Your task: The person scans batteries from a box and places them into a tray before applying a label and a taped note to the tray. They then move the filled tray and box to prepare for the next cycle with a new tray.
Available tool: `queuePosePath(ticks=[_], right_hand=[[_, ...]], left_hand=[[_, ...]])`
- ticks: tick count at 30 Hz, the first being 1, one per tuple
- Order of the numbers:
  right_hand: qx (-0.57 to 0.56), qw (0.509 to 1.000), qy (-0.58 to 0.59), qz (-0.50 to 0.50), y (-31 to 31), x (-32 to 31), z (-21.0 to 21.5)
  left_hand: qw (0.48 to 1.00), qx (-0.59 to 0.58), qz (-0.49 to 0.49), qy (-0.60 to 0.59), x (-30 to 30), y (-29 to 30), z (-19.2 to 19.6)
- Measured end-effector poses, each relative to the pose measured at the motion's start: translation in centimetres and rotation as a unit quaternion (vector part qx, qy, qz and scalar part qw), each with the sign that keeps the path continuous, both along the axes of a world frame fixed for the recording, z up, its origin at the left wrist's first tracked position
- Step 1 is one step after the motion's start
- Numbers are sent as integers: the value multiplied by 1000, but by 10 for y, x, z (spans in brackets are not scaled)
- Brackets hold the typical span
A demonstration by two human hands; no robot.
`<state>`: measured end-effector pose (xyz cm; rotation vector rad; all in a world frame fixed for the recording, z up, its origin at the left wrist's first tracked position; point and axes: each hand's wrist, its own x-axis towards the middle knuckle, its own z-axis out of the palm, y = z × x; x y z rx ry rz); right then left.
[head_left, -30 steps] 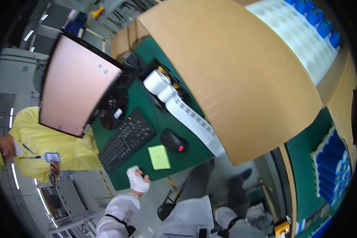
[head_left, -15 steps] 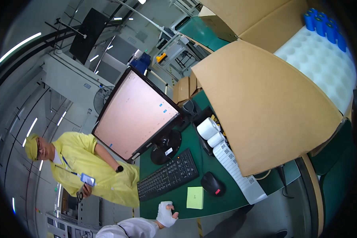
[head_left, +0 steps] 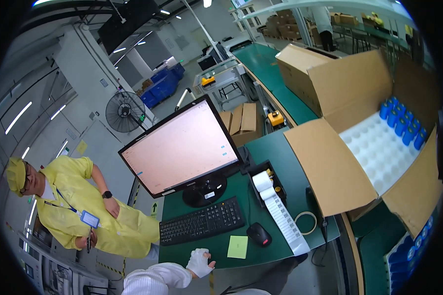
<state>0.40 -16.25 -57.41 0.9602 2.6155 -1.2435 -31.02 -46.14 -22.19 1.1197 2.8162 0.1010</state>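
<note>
L hand (head_left: 200, 263), white-gloved, is sitting at desk's (head_left: 285, 160) near edge, fingers part-curled; can't tell if it's gripping anything. R hand is sitting out of frame, can't tell state. Kbd (head_left: 202, 222) is lying just beyond L hand, green note (head_left: 237, 247) to hand's R, mouse (head_left: 258, 234) beside note. Label strip (head_left: 284, 220) is running R of mouse. Monitor (head_left: 181, 147) is standing behind; box (head_left: 330, 172) w/ blue cyls (head_left: 392, 118) is sitting far R.

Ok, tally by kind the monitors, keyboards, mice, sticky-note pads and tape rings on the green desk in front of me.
Monitor: 1
Keyboard: 1
Mouse: 1
Sticky-note pad: 1
Tape ring: 1
Total: 5
</note>
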Motion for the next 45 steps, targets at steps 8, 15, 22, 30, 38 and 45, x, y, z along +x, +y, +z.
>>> queuePosePath(ticks=[8,15,22,30,38,45], right_hand=[[35,998,-16,-43,76,-17,38],[35,991,-36,-126,87,-1,38],[52,976,-14,-212,75,22,-20],[79,934,-31,-346,11,132,-25],[233,876,394,-153,10,-28,330],[272,947,87,-148,49,-126,352]], left_hand=[[999,-20,-10,-34,-6,-3,1],[995,51,-37,71,4,-23,-29],[1000,2,11,7,17,12,33],[972,229,-35,40,1,-13,-21],[827,455,-108,-314,73,119,-5],[653,499,146,-551,115,214,-47]])
